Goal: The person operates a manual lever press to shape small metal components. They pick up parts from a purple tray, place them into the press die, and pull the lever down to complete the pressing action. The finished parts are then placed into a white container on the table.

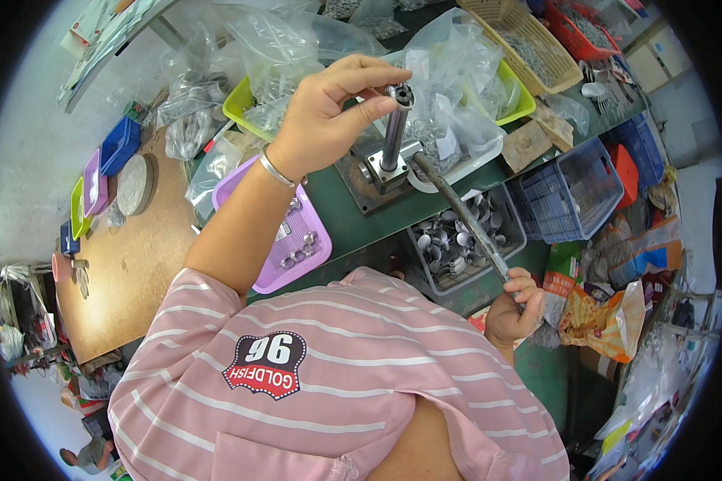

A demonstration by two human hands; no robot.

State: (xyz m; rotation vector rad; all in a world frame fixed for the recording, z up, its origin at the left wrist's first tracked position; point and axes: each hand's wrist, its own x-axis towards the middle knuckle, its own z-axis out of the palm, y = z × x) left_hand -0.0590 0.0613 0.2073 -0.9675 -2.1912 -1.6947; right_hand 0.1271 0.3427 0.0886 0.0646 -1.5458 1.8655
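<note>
My left hand [352, 111], a metal bangle at its wrist, has thumb and forefinger at the top of an upright steel mandrel [394, 135]. A small shiny metal ring [391, 91] seems to be between these fingertips, at the mandrel's segmented head. The mandrel rises from a square steel block [387, 171] on a dark metal base plate [361, 186]. From the block a long metal lever bar [466, 219] runs down to the right, and my right hand [516, 309] is closed around its end. Several metal rings [301, 252] lie in a purple plastic tray [325, 240] beside my left forearm.
Behind the tool are a green tray [234, 105] and plastic bags [451, 66]. Below the bench edge, a grey crate [520, 231] holds curved metal pieces. Wood blocks [526, 146] and blue crates [589, 192] lie to the right. Another person [93, 454] is far off, lower left.
</note>
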